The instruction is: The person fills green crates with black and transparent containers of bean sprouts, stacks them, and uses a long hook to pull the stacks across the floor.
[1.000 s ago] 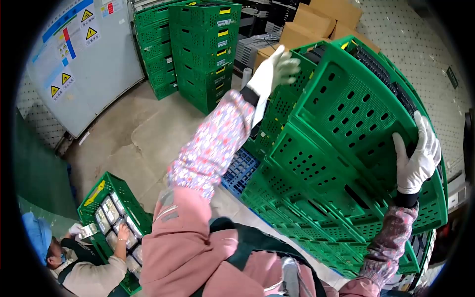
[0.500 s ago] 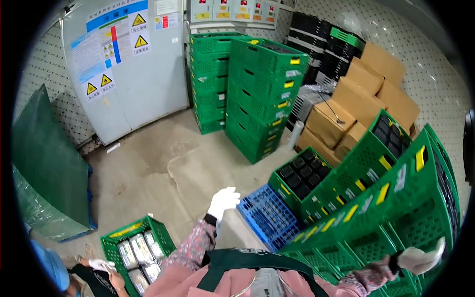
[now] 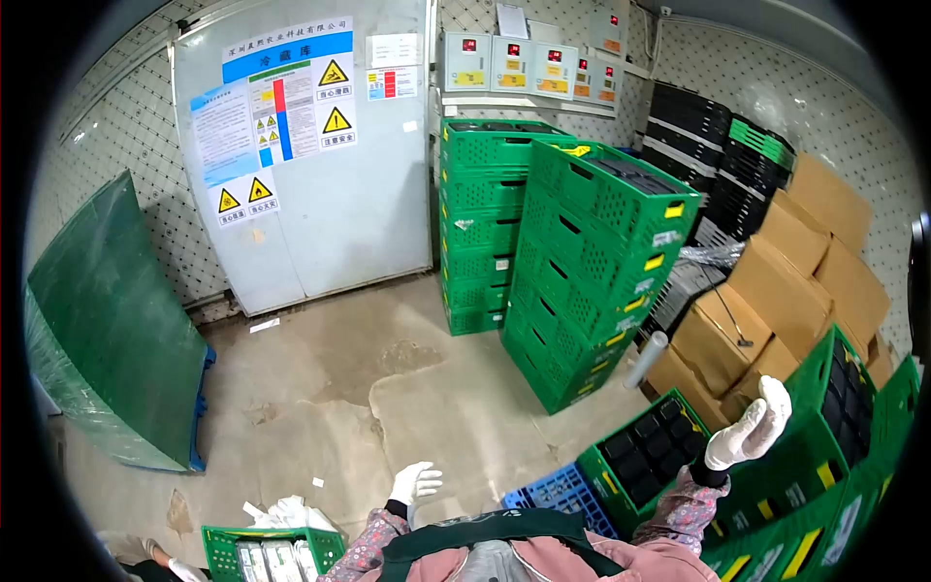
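My left hand (image 3: 416, 482) wears a white glove and hangs over the concrete floor, fingers stretched out and holding nothing. My right hand (image 3: 750, 427), gloved in white as well, is raised with its thumb apart from the fingers, and nothing is in it. In the view it overlaps the edge of a green crate (image 3: 813, 475) packed with black trays (image 3: 844, 405). A lower green crate (image 3: 593, 472), with black containers (image 3: 655, 451) inside, lies just left of that hand. A blue pallet (image 3: 558, 497) shows beside this crate.
Tall stacks of green crates (image 3: 582, 262) stand in front of a grey door (image 3: 320, 213). Cardboard boxes (image 3: 776, 281) lean at the right wall. A green wrapped panel (image 3: 112, 330) is at left. At lower left, another person's arm (image 3: 179, 567) is beside a green crate (image 3: 221, 553) of clear packs.
My view has tipped up and turned left. My right hand has moved from low at the far right up over the crates. My left hand stays extended, now lower in view.
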Available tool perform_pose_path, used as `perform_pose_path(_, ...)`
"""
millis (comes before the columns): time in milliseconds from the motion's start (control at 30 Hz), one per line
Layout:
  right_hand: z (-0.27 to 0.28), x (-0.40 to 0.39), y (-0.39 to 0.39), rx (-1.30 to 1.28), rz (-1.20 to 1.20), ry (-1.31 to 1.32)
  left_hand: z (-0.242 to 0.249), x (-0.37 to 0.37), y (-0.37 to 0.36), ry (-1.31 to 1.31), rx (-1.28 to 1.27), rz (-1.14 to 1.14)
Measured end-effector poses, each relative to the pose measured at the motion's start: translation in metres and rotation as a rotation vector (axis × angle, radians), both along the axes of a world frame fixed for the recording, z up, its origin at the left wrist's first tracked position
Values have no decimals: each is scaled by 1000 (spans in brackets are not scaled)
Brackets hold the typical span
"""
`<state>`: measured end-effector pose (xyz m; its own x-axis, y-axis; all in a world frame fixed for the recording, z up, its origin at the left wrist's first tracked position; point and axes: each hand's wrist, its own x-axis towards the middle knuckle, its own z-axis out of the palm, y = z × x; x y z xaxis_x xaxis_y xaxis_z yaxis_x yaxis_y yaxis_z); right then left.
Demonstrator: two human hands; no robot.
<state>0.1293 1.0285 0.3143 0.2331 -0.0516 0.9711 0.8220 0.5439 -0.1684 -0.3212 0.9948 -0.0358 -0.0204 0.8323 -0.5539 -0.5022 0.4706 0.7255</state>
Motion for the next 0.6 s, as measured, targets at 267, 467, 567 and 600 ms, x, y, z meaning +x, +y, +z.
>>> perform_pose_path(267,-24,-54,213,-575,500,344,-79,-41,79,-4,-180,270)
perform_pose_path(467,-95,-154,365,-872,595,-113,-142,-92,145,-135,-288,308)
perform_pose_path(567,-140,-198,434,-899,504,-383,-178,-144,184,-102,-409,294)
perform_pose_path(600,-154,-201,453,-889,472,-419,-185,-159,207,-66,-443,252)
